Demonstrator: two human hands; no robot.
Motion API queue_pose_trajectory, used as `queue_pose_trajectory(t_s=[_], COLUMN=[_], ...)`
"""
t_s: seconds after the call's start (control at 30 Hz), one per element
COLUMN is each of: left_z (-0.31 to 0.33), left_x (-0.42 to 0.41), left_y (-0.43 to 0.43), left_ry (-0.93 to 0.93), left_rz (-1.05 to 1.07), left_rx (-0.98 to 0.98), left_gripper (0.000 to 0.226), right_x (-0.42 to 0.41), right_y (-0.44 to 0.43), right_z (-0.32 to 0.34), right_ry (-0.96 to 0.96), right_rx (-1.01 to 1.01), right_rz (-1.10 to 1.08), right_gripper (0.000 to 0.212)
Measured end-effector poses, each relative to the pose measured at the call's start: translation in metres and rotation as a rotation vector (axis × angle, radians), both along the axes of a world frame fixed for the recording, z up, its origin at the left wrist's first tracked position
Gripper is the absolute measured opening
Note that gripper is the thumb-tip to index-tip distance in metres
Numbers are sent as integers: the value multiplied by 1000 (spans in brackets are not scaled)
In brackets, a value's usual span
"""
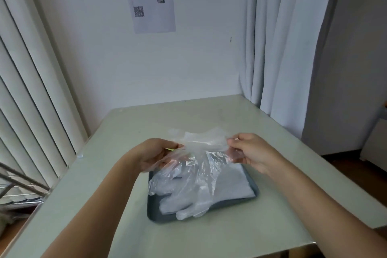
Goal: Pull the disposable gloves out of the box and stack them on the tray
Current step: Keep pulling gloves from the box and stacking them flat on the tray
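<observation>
Directly above the one dark tray (154,207), two hands stretch a single clear glove (205,146): the left hand (156,154) pinches one edge, the right hand (249,153) the other. On the tray lies a pile of gloves (228,184), too filmy to count.

**Asker:** How many lie in the stack of gloves (209,190) on the tray (154,213)?

**Me:** I can't count them. The clear layers blur into 1 pale heap, and the glove (201,146) I hold hangs in front of its far part. The heap hides most of the tray's floor.

**Asker:** And your fingertips?

**Me:** On my left hand (156,154) they sit behind the film. A yellow-green speck (170,149) beside them is too small to name. My right hand (249,153) shows its lower fingers only dimly through the plastic.

**Asker:** The wall sheet (152,0)?

**Me:** Its print is too small to read. The wire rack (18,192) is cut off at the left edge.
</observation>
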State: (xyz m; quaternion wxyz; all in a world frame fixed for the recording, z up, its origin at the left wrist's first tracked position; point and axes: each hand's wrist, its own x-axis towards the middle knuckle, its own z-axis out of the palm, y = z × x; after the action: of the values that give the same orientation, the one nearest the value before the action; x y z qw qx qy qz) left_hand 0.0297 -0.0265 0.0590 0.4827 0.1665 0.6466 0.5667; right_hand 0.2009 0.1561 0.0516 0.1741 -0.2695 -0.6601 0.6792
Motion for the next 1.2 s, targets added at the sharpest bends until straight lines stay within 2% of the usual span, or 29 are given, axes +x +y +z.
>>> queue_pose_trajectory(t_s=[0.23, 0.33, 0.43, 0.53, 0.63, 0.73, 0.83, 0.93, 1.07, 1.13, 1.2], left_z=[-15, -26, -39, -44, -44, -38, -34, -40, -47, -43, -43], left_x=[-15, -14, -18, -21, -23, -24, -25, -27, -18, 9, 44], left_y=[22, 27, 34, 38, 39, 42, 48, 52, 53, 48, 40], left_ry=[183, 440, 634, 775, 817, 849, 780, 771, 1097, 1200, 1286], left_rz=[-149, -240, -257, -295, -343, -328, -165, -49, 112, 49, -109], left_rx=[-244, -340, -337, -334, -332, -303, -268, -325, -419, -329, -241], left_gripper=[33, 18, 6, 7, 14, 15, 11, 19, 43, 45, 51], right_x=[7, 7, 9, 9, 4, 1, 3, 3, 1, 0, 0], right_y=[8, 12, 12, 11, 9, 9, 12, 13, 11, 10, 10], right_z=[-49, -70, -79, -77, -82, -86, -86, -87, -87, -88, -88], right_ry=[-60, -199, -332, -339, -370, -415, -436, -436, -438, -428, -433], right_rx=[73, 290, 486, 523, 546, 616, 655, 669, 713, 707, 705], right_rz=[-215, -246, -200, -178, -211, -249, -252, -242, -231, -230, -222], right_gripper=[12, 11, 11, 31, 38, 22, 9, 12, 19, 22, 22])
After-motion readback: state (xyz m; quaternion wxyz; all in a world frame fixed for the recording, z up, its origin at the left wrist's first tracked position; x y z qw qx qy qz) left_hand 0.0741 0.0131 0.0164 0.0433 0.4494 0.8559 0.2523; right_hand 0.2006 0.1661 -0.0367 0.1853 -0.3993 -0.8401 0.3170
